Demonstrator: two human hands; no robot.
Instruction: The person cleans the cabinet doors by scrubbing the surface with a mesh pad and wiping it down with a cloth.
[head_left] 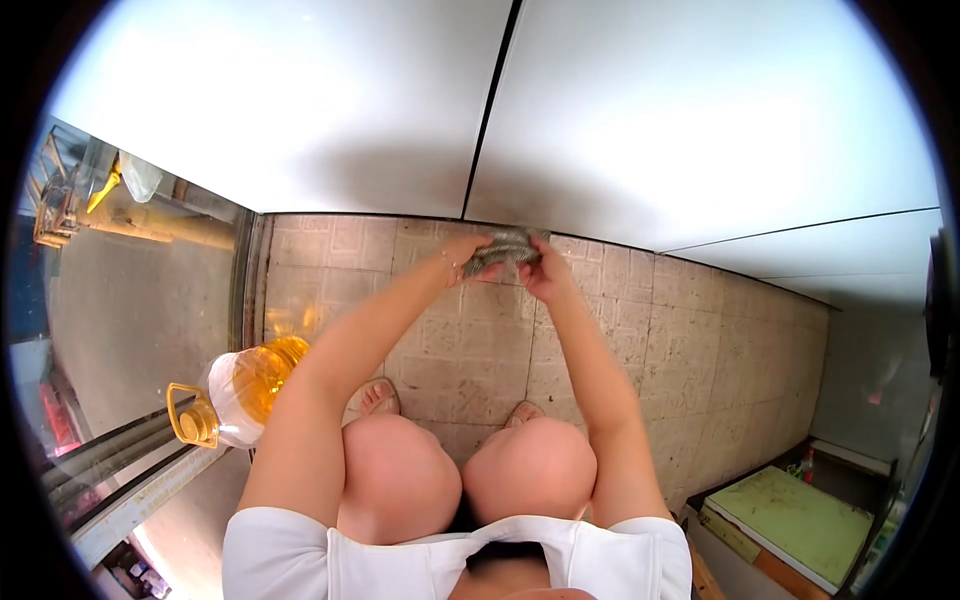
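Observation:
A grey-green bundle, which looks like a wrung cloth or mesh [508,247], is stretched between my two hands, low in front of the white panels. My left hand [466,258] grips its left end with the fingers curled round it. At the right end, my right hand [541,268] holds it with bent fingers. Something pale, perhaps water, hangs below the middle of the bundle; it is too blurred to tell.
White panels [400,120] rise ahead above the tiled floor [460,350]. A large bottle of yellow liquid [262,380] lies left of my left arm, near a glass door. A green-topped box [790,520] stands at the lower right.

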